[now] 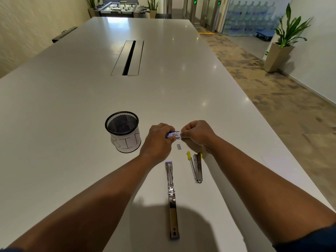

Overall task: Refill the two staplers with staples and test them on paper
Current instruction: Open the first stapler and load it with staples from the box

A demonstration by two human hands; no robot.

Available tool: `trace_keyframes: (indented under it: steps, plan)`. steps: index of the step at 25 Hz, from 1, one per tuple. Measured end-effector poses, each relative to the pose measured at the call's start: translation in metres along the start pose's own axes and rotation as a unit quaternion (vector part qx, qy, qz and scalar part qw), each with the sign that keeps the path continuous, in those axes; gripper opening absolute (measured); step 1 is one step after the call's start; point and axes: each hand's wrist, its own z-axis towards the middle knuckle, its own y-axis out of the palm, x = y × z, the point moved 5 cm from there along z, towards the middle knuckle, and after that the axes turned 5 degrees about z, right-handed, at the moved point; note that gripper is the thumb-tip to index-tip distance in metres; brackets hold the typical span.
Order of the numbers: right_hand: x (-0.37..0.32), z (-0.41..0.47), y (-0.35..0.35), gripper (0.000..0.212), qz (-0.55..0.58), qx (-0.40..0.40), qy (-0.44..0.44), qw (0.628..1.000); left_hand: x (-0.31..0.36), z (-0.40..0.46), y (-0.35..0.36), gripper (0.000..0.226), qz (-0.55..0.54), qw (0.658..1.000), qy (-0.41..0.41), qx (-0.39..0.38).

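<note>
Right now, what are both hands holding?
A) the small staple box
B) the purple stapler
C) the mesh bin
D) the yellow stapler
A: the left hand and right hand both grip the staple box above the table; both staplers lie open nearer the person.
</note>
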Motion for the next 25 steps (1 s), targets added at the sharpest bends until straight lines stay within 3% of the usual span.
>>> trace_keyframes:
  steps: [20,25]
  plan:
    - [0.001,-0.009,-0.002,0.009,0.022,-0.032,-0.046,0.998,-0.002,0.001,0.002,0.021,-0.021,1.0,0.004,-0.01]
    - [0.004,-0.022,-0.001,0.015,0.016,-0.141,-0.044,0.989,-0.003,0.001,0.003,0.024,-0.026,1.0,-0.001,-0.005]
